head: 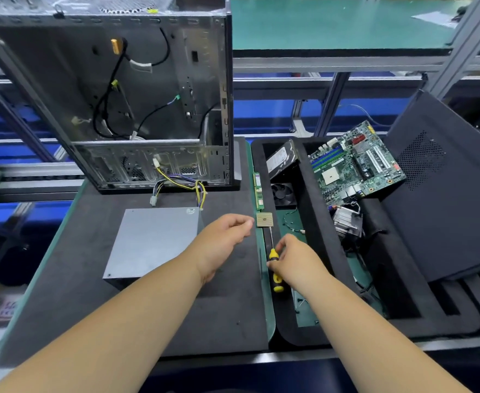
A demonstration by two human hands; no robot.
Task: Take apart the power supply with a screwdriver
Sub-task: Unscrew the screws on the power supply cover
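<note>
Fingers of the right hand (292, 262) pinch the screwdriver (275, 268) handle (left hand (227, 236) loosely curled, empty); lift it cleanly before approaching the power supply (153, 242).

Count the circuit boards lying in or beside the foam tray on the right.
3: the motherboard tilted at the tray's far end, the RAM stick along the tray's left edge, and the small square CPU just below it. Others may be hidden under the parts.

We saw an open computer case (136, 103) standing at the back, a motherboard (355, 165) propped in the foam tray (312, 333), a hard drive (282, 160) and fan (283, 195) beside it.
</note>
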